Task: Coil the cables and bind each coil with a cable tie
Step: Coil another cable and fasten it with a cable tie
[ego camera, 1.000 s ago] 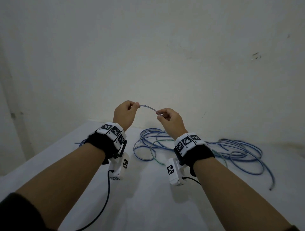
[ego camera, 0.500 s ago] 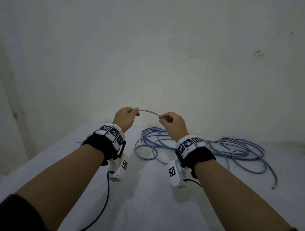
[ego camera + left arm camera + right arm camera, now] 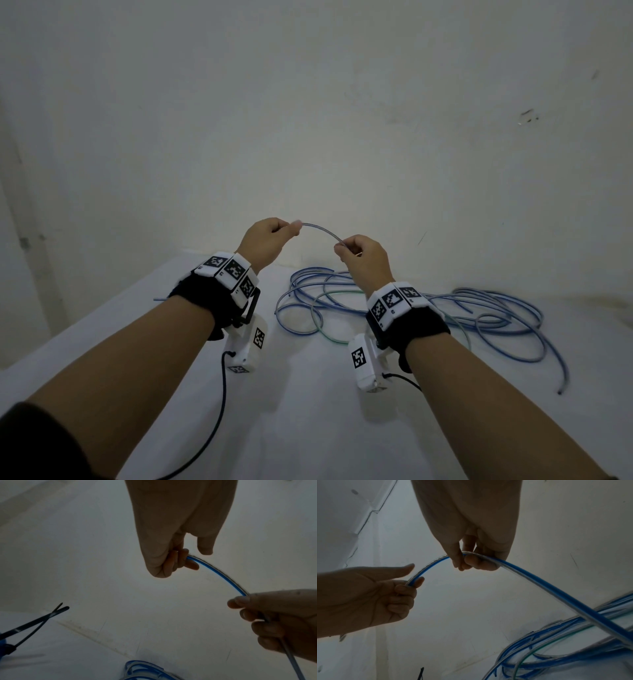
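A blue cable (image 3: 320, 229) arches between my two raised hands above the white table (image 3: 308, 411). My left hand (image 3: 270, 236) pinches its end, seen from the left wrist as the left hand (image 3: 180, 561) holding the blue cable (image 3: 217, 574). A short way along, my right hand (image 3: 359, 255) grips the same blue cable (image 3: 539, 584), which runs down from the right hand (image 3: 471, 561) into a loose tangle of blue cables (image 3: 428, 308) on the table. One green cable (image 3: 329, 298) lies among them. Black cable ties (image 3: 34, 623) stick up at the left.
A pale wall (image 3: 308, 120) rises right behind the table's far edge. A loose cable end (image 3: 561, 387) trails toward the table's right front. Black camera leads (image 3: 219, 404) hang from my wrists over the near table.
Both hands have drawn apart along the cable, so the arch between them is longer. The hands stay at about the same height.
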Available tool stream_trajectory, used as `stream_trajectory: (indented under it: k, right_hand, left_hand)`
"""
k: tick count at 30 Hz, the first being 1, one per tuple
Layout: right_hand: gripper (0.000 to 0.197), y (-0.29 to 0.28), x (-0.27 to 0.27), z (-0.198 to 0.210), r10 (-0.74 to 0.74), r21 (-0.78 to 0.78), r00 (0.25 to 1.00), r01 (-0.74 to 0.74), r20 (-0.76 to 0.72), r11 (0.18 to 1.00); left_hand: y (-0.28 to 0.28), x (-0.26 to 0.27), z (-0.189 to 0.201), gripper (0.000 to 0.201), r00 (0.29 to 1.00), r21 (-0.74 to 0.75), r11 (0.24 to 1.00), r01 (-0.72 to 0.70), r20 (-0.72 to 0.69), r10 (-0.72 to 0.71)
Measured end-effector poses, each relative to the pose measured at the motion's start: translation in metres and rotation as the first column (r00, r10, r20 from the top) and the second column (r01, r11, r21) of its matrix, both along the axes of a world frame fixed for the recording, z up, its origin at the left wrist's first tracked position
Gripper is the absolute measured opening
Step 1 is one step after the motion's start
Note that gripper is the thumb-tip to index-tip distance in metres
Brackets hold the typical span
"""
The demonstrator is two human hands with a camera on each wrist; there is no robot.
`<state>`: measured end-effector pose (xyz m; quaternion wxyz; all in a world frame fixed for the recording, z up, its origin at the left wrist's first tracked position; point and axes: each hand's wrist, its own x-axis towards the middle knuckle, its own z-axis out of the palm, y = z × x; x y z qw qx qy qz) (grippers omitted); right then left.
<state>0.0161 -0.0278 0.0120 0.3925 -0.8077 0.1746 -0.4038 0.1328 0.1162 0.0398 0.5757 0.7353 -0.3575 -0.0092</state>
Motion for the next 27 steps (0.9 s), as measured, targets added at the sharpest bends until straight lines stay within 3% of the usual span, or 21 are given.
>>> stream_trajectory:
  k: [3, 9, 12, 18, 20, 24, 27]
  right_hand:
    - [0.011, -0.006, -0.003, -0.004, 0.001, 0.034, 1.0, 0.0, -0.027, 0.999]
    - [0.004, -0.013, -0.01, -0.014, -0.019, 0.088, 0.998, 0.025, -0.06, 0.996]
    - [0.003, -0.014, -0.013, -0.015, -0.03, 0.027, 0.999, 0.031, -0.044, 0.999]
    - [0.007, -0.016, -0.012, -0.011, -0.044, -0.014, 0.994, 0.043, -0.096, 0.999]
    - [0.006, -0.017, -0.012, -0.012, -0.043, -0.014, 0.993, 0.042, -0.108, 0.999]
    - [0.005, -0.018, -0.013, -0.017, -0.057, 0.007, 0.994, 0.058, -0.089, 0.998]
    - [0.008, -0.019, -0.013, -0.018, -0.07, 0.001, 0.994, 0.07, -0.079, 0.998]
  left_hand:
    - [-0.001, 0.001, 0.005, 0.032, 0.973, -0.128, 0.989, 0.068, -0.209, -0.094]
    - [-0.003, 0.001, 0.014, 0.031, 0.913, -0.314, 0.946, -0.084, -0.405, -0.053]
    - [-0.004, 0.002, 0.011, 0.026, 0.924, -0.264, 0.963, -0.046, -0.378, -0.059]
    - [-0.003, 0.007, -0.001, 0.031, 0.986, -0.05, 0.999, -0.02, -0.166, 0.011]
    - [-0.002, 0.006, -0.001, 0.028, 0.984, -0.012, 1.0, -0.017, -0.176, 0.015]
    - [0.0, 0.007, 0.002, 0.033, 0.938, -0.04, 0.999, -0.024, -0.345, 0.009]
    - [0.002, 0.01, 0.002, 0.032, 0.946, -0.06, 0.997, -0.039, -0.323, 0.018]
